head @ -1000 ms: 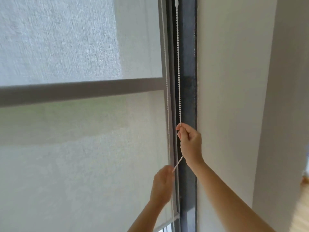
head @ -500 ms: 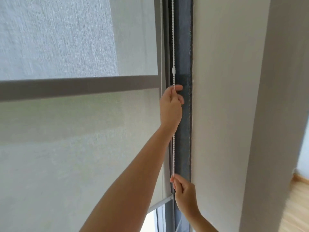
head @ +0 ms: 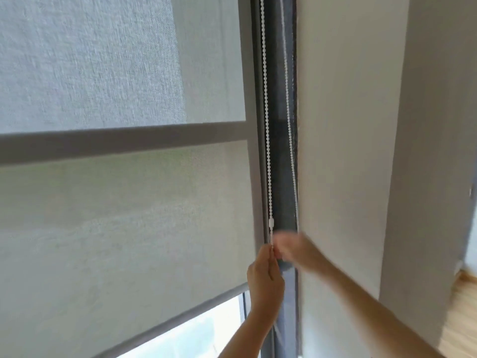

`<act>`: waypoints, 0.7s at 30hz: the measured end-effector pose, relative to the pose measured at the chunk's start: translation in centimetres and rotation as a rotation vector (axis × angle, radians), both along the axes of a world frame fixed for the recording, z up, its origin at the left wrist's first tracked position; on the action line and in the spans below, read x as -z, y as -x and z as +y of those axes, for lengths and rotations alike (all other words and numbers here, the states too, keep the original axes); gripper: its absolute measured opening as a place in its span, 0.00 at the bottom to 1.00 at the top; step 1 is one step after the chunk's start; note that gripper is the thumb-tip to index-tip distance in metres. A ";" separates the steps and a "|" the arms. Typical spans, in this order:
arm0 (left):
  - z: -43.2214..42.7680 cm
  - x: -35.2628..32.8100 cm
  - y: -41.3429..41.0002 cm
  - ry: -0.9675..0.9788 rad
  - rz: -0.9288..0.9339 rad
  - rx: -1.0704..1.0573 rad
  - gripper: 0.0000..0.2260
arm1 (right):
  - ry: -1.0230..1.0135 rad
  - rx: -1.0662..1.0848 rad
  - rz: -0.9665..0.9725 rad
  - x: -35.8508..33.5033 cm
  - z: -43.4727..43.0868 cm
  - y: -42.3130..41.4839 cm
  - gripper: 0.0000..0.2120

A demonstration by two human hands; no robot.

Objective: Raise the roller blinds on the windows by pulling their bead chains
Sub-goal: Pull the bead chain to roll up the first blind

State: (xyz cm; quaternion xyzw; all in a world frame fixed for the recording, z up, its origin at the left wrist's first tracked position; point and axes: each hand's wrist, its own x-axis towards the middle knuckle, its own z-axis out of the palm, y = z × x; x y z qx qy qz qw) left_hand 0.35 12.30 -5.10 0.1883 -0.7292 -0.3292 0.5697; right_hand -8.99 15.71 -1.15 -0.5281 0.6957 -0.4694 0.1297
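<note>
A pale grey roller blind (head: 124, 228) covers most of the window; its bottom bar (head: 180, 316) hangs slanted above a strip of bare glass (head: 185, 339). The white bead chain (head: 265, 112) runs down the dark window frame (head: 280, 151), with a second strand (head: 289, 125) to its right. My left hand (head: 265, 280) is closed on the front strand just below the chain's white connector (head: 271, 223). Blurred by motion, my right hand (head: 296, 249) is right beside the left hand's fingertips. Its grip cannot be made out.
A white wall (head: 343, 151) borders the frame on the right, then a grey pillar (head: 426, 151). Wooden floor (head: 462, 319) shows at the lower right. A horizontal window bar (head: 124, 143) shows as a dark band through the fabric.
My left hand has drawn the chain down from up high, and the connector came down with it. The blind's bottom bar has risen. My right hand has swung up to the left hand.
</note>
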 end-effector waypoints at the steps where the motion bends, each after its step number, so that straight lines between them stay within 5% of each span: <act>1: 0.0 0.4 -0.5 -0.012 -0.013 0.022 0.16 | 0.155 -0.007 -0.128 -4.5 -0.2 -0.2 0.11; 6: 1.2 0.7 -1.0 0.000 -0.035 0.110 0.21 | 0.734 -0.369 -0.421 -24.1 1.2 -3.0 0.17; 9: 1.9 0.7 -0.9 -0.008 -0.020 0.128 0.24 | 0.876 -0.247 -0.451 -27.8 0.9 -4.7 0.13; 16: 2.7 7.5 -2.1 -0.153 -0.173 0.220 0.17 | 0.910 -0.016 -0.418 -20.4 0.2 -5.0 0.17; 21: 0.2 11.8 -3.5 -0.205 -0.512 0.262 0.12 | 0.876 0.072 -0.384 -11.4 0.4 -3.8 0.17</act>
